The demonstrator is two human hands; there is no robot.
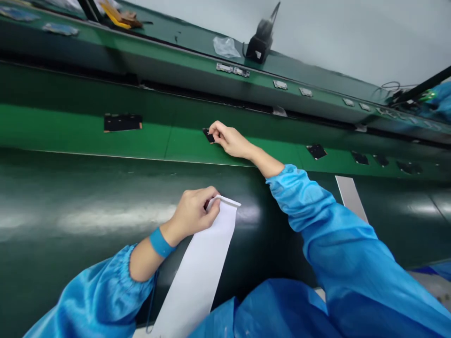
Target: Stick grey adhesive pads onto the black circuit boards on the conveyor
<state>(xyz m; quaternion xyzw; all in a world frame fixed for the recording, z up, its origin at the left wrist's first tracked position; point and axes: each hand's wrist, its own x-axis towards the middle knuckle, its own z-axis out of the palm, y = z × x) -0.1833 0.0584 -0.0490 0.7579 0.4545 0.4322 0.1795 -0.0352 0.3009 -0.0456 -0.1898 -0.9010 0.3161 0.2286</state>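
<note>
My left hand [195,210] is closed, pinching the folded top edge of a long white paper strip [207,263] that runs down toward my body. A blue band circles that wrist. Farther out, my right hand [229,139] has its fingertips together on a small black flat panel [207,135], which lies on the green belt [190,149]. My fingers cover part of that panel, and I cannot see whether it is lifted. Along the same belt, a wider black panel [122,123] sits to the left and another black panel [316,151] to the right.
A raised green shelf [158,61] runs along the back, carrying several small light-coloured parts [280,84]. On the upper surface stand a black device [260,44], a clear plastic bag [226,47] and a yellow item [116,16]. A grey-white strip [351,197] lies right of my right arm.
</note>
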